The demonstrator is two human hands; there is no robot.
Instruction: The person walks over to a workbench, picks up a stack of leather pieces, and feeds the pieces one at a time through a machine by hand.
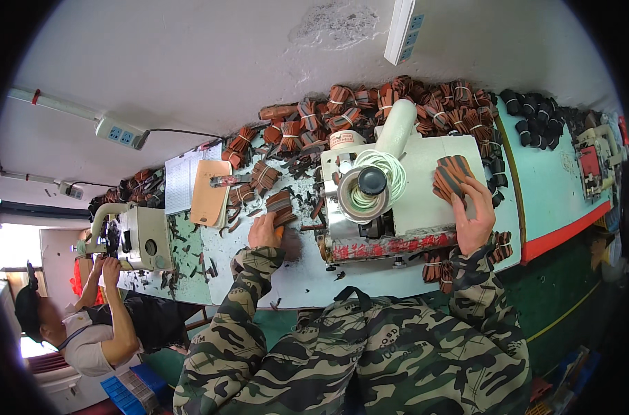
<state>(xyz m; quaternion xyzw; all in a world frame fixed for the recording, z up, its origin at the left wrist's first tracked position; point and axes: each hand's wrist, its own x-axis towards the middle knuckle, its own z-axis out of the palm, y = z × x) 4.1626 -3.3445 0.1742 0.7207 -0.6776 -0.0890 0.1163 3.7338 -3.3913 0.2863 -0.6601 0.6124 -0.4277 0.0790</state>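
Note:
My right hand reaches over the machine's flat top. Its thumb and fingers grip the near edge of a fanned stack of brown and dark strips. At the machine's left, my left hand is closed on a smaller batch of brown and grey strips at the tabletop. Something orange shows beside its fingers, too small to make out. Between my hands stands the cream machine, with a round metal cup, a black knob, a coil of pale green cord and a thick upright tube.
Tied bundles of brown strips pile along the wall; more bundles lie by the machine's front right. Dark scraps litter the table. A brown notebook lies left. Another person works at a second machine.

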